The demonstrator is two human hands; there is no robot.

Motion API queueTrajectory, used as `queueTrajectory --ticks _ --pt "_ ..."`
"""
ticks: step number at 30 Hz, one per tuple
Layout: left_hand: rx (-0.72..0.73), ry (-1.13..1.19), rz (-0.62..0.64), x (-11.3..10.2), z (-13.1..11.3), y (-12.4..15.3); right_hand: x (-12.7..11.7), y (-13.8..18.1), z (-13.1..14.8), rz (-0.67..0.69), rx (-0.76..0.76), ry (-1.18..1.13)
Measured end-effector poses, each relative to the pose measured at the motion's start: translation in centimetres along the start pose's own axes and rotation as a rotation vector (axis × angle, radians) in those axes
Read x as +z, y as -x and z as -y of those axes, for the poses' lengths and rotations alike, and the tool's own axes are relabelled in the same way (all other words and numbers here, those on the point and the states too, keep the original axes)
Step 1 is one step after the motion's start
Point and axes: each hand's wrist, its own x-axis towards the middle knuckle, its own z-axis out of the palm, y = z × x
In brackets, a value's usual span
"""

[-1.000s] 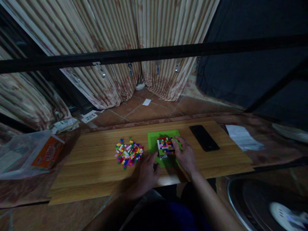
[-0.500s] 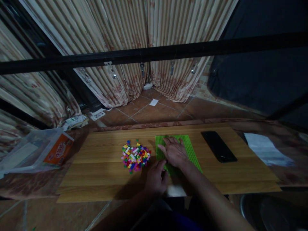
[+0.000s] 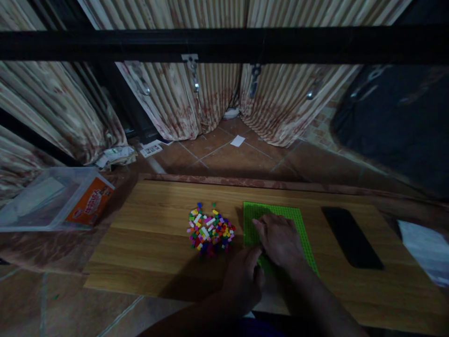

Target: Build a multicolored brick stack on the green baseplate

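A green studded building-brick baseplate (image 3: 252, 220) lies flat on the wooden table. My right hand (image 3: 280, 238) is over the middle of it, back up, with the fingers bent down and drawn together. What is under those fingertips, if anything, is hidden. Beside the plate's near left part, my left hand (image 3: 243, 276) is curled, its thumb and forefinger close together near my right hand. I cannot make out anything between them. To the left of the plate is a loose pile of small coloured building bricks (image 3: 210, 229), untouched by either hand.
A black phone-like slab (image 3: 351, 238) lies right of the plate on the wooden table (image 3: 150, 234). At the far left stands a clear plastic box (image 3: 52, 187) with an orange label. White paper (image 3: 424, 248) lies beyond the table's right end. A dark bar (image 3: 217, 44) crosses the view behind.
My right hand, spread flat on the baseplate before, has its fingers drawn in now. My left hand stays curled near the plate's edge. The whole view has shifted as my head turned.
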Motion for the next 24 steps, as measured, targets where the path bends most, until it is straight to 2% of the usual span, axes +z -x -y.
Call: queueTrajectory --ticks 4,11,21,24 --pt "-0.022 0.017 0.039 -0.3 -0.2 -0.1 -0.2 0.0 0.1 0.042 0.017 -0.012" --pt "0.141 0.010 -0.043 0.5 1.2 0.5 0.3 0.0 -0.3 0.040 0.018 -0.040" --pt "0.117 -0.021 -0.032 0.3 2.1 0.0 -0.3 -0.5 0.7 0.004 0.126 -0.063" --pt "0.047 -0.020 -0.014 0.0 2.0 -0.4 -0.5 -0.4 0.9 -0.014 0.131 -0.087"
